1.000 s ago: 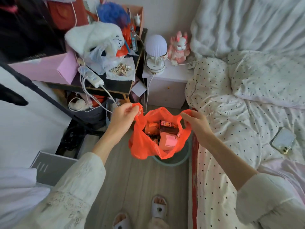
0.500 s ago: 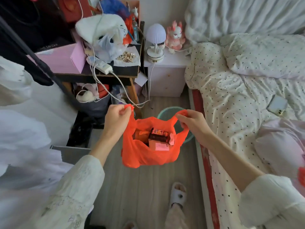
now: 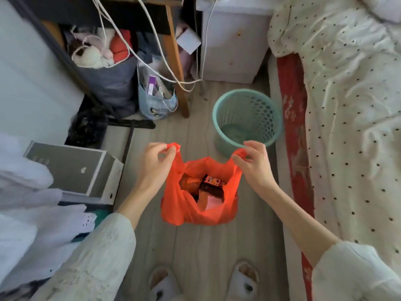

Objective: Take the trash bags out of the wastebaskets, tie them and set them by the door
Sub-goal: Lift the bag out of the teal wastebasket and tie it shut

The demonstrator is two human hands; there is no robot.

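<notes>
An orange trash bag (image 3: pixel 175 210) hangs in the air above the wooden floor, its mouth open and wrappers and small boxes visible inside. My left hand (image 3: pixel 155 162) pinches the bag's left handle. My right hand (image 3: pixel 253 162) pinches the right handle. Behind the bag, beside the bed, a teal mesh wastebasket (image 3: pixel 248 118) stands upright with nothing in it.
The bed (image 3: pixel 347 105) with dotted bedding runs along the right. A white nightstand (image 3: pixel 232 44) and a desk with hanging cables (image 3: pixel 152 53) are at the back. Bags of clutter (image 3: pixel 156 94) sit under the desk. A grey box (image 3: pixel 71 170) lies left. My slippered feet (image 3: pixel 165 283) are below.
The bag has been lifted clear of the wastebasket and drawn toward me. The view has tipped down, so the basket now shows with nothing in it.
</notes>
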